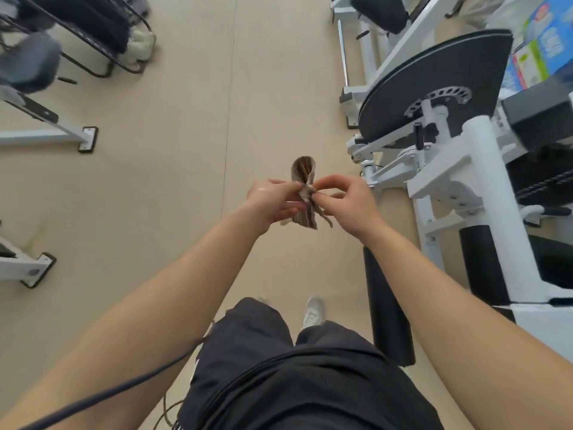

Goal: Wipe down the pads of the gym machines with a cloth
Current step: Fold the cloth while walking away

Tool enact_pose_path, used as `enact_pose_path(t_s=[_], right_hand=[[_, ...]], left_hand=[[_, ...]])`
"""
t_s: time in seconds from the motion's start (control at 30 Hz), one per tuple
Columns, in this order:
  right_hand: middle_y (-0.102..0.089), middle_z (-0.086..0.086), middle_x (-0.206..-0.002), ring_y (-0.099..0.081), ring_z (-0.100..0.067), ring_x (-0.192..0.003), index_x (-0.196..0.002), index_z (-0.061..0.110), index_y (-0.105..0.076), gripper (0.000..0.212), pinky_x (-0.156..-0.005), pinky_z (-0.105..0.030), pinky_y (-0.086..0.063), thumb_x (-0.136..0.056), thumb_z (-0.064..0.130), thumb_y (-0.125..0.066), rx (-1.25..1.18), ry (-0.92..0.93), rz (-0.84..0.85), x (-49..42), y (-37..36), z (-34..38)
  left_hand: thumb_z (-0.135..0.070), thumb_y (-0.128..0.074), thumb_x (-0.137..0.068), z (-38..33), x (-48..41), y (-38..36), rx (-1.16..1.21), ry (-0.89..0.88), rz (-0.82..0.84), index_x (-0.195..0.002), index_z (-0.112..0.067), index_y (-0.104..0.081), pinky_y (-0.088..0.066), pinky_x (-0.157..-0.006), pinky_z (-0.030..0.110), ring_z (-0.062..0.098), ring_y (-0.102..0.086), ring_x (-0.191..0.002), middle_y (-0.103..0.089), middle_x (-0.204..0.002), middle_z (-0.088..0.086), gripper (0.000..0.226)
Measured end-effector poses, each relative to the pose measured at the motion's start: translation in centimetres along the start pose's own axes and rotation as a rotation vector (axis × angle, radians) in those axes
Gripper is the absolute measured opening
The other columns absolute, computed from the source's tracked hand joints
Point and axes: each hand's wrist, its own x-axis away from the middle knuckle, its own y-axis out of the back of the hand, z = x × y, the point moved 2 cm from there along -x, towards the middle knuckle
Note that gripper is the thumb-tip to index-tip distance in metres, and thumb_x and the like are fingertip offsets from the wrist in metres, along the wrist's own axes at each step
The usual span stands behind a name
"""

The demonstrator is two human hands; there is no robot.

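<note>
both hands meet near the middle of the view and hold a small striped cloth (304, 190) bunched between them above the beige floor (186, 150). the left hand (273, 203), coming in from 7 o'clock, has its fingers curled and pressed together around the cloth's left side. the right hand (344, 200), coming in from 5 o'clock, pinches the cloth's middle between thumb and fingertips. the cloth's long axis runs roughly 12 to 6 o'clock: a folded loop stands up toward 12, and loose ends hang toward 6 below the hands. at 3 o'clock stands a white gym machine (483, 181) with a dark fan-shaped plate (434, 88); a black roller pad (387, 305) lies toward 5 o'clock, well apart from the cloth. more machine frames sit at 9 and 10 o'clock.
</note>
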Motion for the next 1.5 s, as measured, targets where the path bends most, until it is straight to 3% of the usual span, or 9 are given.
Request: enact_pose_path(t_s=[0.17,0.37,0.5,0.7,0.87,1.03,1.2,1.4,1.5], right_hand=[[-0.077,-0.011,-0.08,-0.075,-0.035,-0.076,-0.084,0.023,-0.074,0.008,-0.072,-0.057,-0.059,-0.083,0.016,-0.07,0.089,-0.025,0.009,-6.3,-0.5,0.9],[-0.073,0.014,-0.091,-0.072,-0.002,-0.079,-0.093,0.024,-0.072,0.015,-0.07,-0.021,-0.058,-0.082,0.014,-0.074,0.274,0.032,0.046,-16.1,-2.5,4.1],[-0.069,0.015,-0.094,-0.071,-0.008,-0.081,-0.093,0.026,-0.067,0.022,-0.075,-0.03,-0.061,-0.08,0.017,-0.082,0.276,0.015,0.068,-22.8,-3.9,7.0],[-0.073,0.013,-0.085,-0.074,-0.008,-0.079,-0.087,0.021,-0.07,0.016,-0.072,-0.022,-0.055,-0.079,0.017,-0.084,0.103,-0.036,0.005,-32.7,-3.4,10.5],[-0.075,0.011,-0.088,-0.074,-0.005,-0.081,-0.095,0.021,-0.073,0.013,-0.075,-0.025,-0.057,-0.084,0.021,-0.079,0.208,-0.016,0.012,-41.0,-1.3,11.9],[-0.071,0.017,-0.081,-0.071,-0.003,-0.075,-0.089,0.027,-0.069,0.013,-0.076,-0.032,-0.059,-0.081,0.025,-0.08,0.328,0.019,0.027,-49.7,2.9,12.9],[-0.069,0.009,-0.087,-0.071,-0.031,-0.087,-0.088,0.021,-0.067,0.012,-0.084,-0.047,-0.057,-0.089,0.011,-0.073,0.086,-0.024,0.009,-56.8,9.6,14.8],[-0.064,0.002,-0.079,-0.057,-0.018,-0.07,-0.097,0.014,-0.058,0.009,-0.052,-0.026,-0.044,-0.101,0.02,-0.053,-0.226,-0.082,-0.124,-61.8,18.3,18.8],[-0.06,-0.001,-0.07,-0.055,-0.013,-0.057,-0.101,0.008,-0.058,0.018,-0.044,-0.022,-0.039,-0.105,0.02,-0.045,-0.472,-0.101,-0.294,-64.0,21.9,19.5]], left_hand=[[-0.011,-0.065,-0.094,-4.7,-5.1,0.9,0.034,0.024,0.031,-0.119,0.008,-0.064,-0.054,-0.049,0.019,0.019,-0.076,-0.067,-0.076,-0.083,0.014,0.031],[-0.004,-0.062,-0.095,-12.2,-12.6,3.9,0.035,0.069,0.095,-0.118,0.012,-0.06,-0.057,-0.05,0.019,0.019,-0.074,-0.059,-0.074,-0.086,0.019,0.028],[-0.002,-0.06,-0.095,-17.8,-17.2,6.6,0.029,0.122,0.163,-0.107,0.008,-0.066,-0.062,-0.069,0.024,0.02,-0.075,-0.065,-0.075,-0.083,0.018,0.016],[-0.009,-0.061,-0.091,-26.8,-23.9,8.9,-0.048,0.172,0.213,-0.098,-0.002,-0.071,-0.058,-0.054,0.016,0.017,-0.073,-0.075,-0.078,-0.096,0.013,0.014],[-0.004,-0.06,-0.093,-32.7,-30.5,7.4,-0.037,0.189,0.229,-0.088,0.0,-0.069,-0.06,-0.06,0.018,0.016,-0.072,-0.064,-0.076,-0.079,0.012,0.011],[0.003,-0.057,-0.092,-39.6,-37.1,4.1,-0.012,0.188,0.261,-0.104,0.009,-0.066,-0.062,-0.067,0.022,0.02,-0.075,-0.071,-0.074,-0.095,0.022,0.016],[-0.006,-0.056,-0.092,-46.5,-42.5,0.0,-0.42,0.008,0.312,-0.094,-0.017,-0.065,-0.052,-0.067,0.025,0.015,-0.071,-0.086,-0.074,-0.098,0.004,0.014],[-0.018,-0.075,-0.064,-52.4,-48.6,-6.2,-0.502,-0.031,0.623,-0.129,-0.025,-0.058,-0.033,-0.11,0.04,0.015,-0.054,-0.126,-0.061,-0.135,-0.004,0.068],[-0.022,-0.074,-0.073,-54.0,-50.5,-10.0,-0.53,0.013,0.841,-0.115,-0.024,-0.072,-0.029,-0.114,0.04,0.015,-0.052,-0.13,-0.069,-0.124,-0.006,0.042]])
